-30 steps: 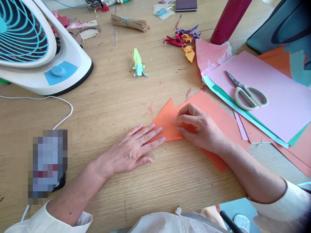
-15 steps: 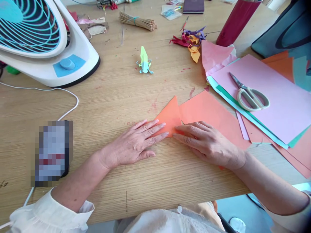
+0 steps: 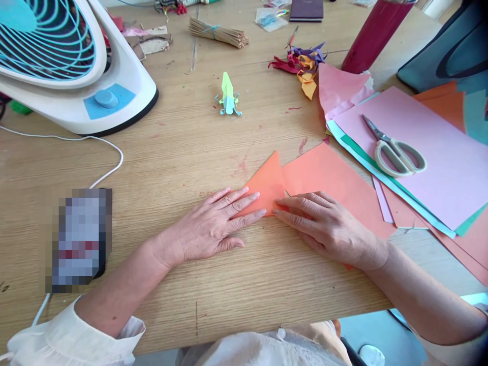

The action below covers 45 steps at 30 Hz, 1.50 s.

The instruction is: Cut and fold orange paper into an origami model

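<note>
Lying open on the folded orange paper [image 3: 269,180], my left hand [image 3: 211,229] is covering the left part of this piece with its spread fingers, in the middle of the frame, and its thumb is standing apart, over the wooden table [image 3: 236,300]. My right hand [image 3: 331,229] is touching the lower right corner of the same piece with its fingertips; its fingers are staying close together and are bending a little. Its thumb is hiding underneath, so I cannot tell if it is pinching the corner. One sharp corner of the folded piece is pointing to the top of the frame. A larger orange sheet [image 3: 331,175] is lying just to the right of it, partly hidden by my right hand. At the right of the frame, scissors [image 3: 400,162] are lying on a pink sheet [image 3: 427,198]. In the upper left, a white fan [image 3: 125,96] is standing. In the upper middle, a small yellow-green and blue paper figure [image 3: 227,96] is resting, and above it a bundle of thin sticks [image 3: 229,36] is lying
</note>
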Each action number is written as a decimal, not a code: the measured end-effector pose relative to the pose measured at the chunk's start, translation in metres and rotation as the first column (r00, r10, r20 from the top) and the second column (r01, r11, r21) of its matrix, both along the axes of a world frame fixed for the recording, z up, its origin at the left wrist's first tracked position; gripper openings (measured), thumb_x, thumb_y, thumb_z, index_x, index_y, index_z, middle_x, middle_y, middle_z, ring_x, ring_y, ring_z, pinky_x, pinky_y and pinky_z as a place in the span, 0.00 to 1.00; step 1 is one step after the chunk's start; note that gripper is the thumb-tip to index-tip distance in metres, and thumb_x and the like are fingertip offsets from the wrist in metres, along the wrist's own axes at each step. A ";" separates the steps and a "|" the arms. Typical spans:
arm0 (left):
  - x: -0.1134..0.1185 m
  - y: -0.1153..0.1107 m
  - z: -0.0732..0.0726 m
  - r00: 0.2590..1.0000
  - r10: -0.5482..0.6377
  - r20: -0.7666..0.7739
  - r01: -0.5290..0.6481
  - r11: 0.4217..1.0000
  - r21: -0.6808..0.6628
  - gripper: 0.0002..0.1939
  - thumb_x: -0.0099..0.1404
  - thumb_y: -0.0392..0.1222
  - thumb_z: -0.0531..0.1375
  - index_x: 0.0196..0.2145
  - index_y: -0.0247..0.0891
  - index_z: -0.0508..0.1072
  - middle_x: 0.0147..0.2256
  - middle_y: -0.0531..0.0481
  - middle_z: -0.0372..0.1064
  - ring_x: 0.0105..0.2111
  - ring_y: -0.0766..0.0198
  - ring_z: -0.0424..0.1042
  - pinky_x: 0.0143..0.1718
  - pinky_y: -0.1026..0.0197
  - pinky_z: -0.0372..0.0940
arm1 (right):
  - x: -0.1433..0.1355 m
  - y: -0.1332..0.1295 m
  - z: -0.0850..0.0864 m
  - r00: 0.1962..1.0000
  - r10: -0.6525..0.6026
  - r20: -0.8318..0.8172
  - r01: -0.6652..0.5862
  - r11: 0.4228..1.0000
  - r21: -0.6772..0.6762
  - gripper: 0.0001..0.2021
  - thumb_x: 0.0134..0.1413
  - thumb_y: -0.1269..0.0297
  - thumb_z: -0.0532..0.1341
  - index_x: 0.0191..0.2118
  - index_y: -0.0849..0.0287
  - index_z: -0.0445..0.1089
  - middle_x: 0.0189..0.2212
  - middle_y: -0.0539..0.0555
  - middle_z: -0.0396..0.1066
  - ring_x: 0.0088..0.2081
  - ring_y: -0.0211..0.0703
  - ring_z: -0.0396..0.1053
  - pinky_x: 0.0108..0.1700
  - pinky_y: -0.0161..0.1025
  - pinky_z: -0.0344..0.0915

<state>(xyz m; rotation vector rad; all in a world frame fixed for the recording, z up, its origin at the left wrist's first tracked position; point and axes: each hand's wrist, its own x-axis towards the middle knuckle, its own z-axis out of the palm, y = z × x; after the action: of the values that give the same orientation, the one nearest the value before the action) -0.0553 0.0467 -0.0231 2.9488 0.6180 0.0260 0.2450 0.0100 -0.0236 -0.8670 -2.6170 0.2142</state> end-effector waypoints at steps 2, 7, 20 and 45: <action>0.000 -0.001 0.001 1.000 0.011 -0.017 -0.011 1.000 0.012 0.32 0.74 0.57 0.46 0.71 0.46 0.46 0.72 0.44 0.38 0.71 0.50 0.39 0.68 0.44 0.44 | 0.000 0.000 0.000 1.000 0.000 -0.004 0.000 1.000 -0.006 0.20 0.65 0.74 0.52 0.61 0.61 0.65 0.56 0.63 0.70 0.51 0.53 0.69 0.48 0.52 0.68; 0.006 -0.006 0.006 0.999 0.018 -0.041 -0.015 0.998 0.063 0.35 0.74 0.59 0.47 0.71 0.41 0.46 0.71 0.45 0.38 0.71 0.51 0.39 0.69 0.43 0.38 | 0.000 0.001 0.000 1.000 0.004 -0.014 -0.004 1.000 -0.012 0.22 0.65 0.75 0.52 0.63 0.59 0.63 0.56 0.63 0.70 0.51 0.53 0.69 0.48 0.52 0.67; 0.010 -0.012 0.003 1.000 -0.011 0.001 0.011 1.000 0.001 0.36 0.73 0.60 0.47 0.70 0.39 0.48 0.71 0.43 0.41 0.71 0.53 0.41 0.70 0.49 0.41 | 0.001 0.002 0.002 0.987 -0.071 -0.147 0.055 0.992 -0.111 0.20 0.65 0.75 0.52 0.59 0.59 0.66 0.52 0.63 0.71 0.50 0.50 0.71 0.50 0.48 0.69; 0.010 -0.009 0.002 0.999 -0.022 0.030 0.023 0.999 -0.042 0.36 0.72 0.59 0.50 0.70 0.40 0.48 0.71 0.43 0.41 0.71 0.51 0.41 0.69 0.47 0.42 | 0.013 0.008 0.004 0.978 -0.066 -0.198 0.019 0.973 -0.230 0.19 0.62 0.78 0.51 0.52 0.58 0.73 0.51 0.64 0.70 0.51 0.49 0.70 0.50 0.48 0.71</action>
<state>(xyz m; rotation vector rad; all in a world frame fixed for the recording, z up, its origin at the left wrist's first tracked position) -0.0451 0.0380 -0.0210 2.9085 0.5735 0.0536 0.2578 0.0177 -0.0194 -0.9207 -2.4107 0.5694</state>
